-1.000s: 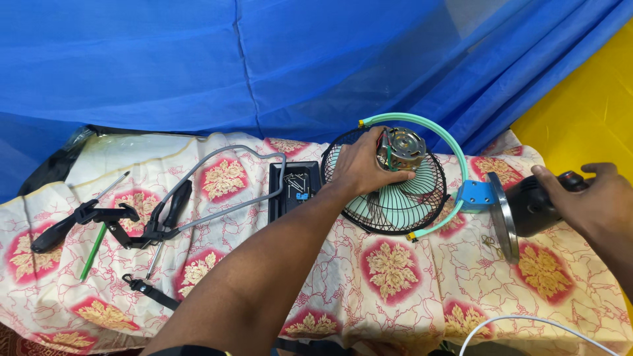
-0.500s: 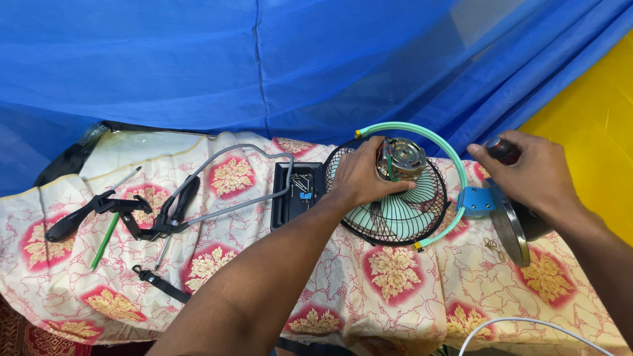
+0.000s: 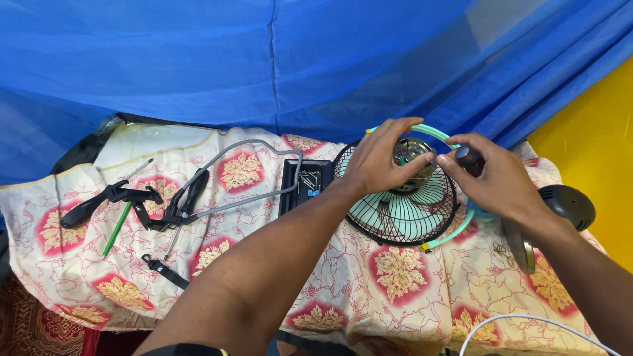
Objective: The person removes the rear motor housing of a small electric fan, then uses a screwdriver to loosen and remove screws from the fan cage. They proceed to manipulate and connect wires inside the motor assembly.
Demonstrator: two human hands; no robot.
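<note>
Left hand (image 3: 377, 158) fingers curled over the fan motor (image 3: 414, 153), gripping it. Right hand (image 3: 496, 178) pinches a small dark tool handle (image 3: 469, 157) at the motor's side. Motor sits in the black fan grille (image 3: 402, 214) (teal rim) on the patterned cloth (image 3: 395, 290); pliers (image 3: 188, 194) well left.

Black wire fan guard (image 3: 402, 221) on matt printed cloth (image 3: 250, 270).
</note>
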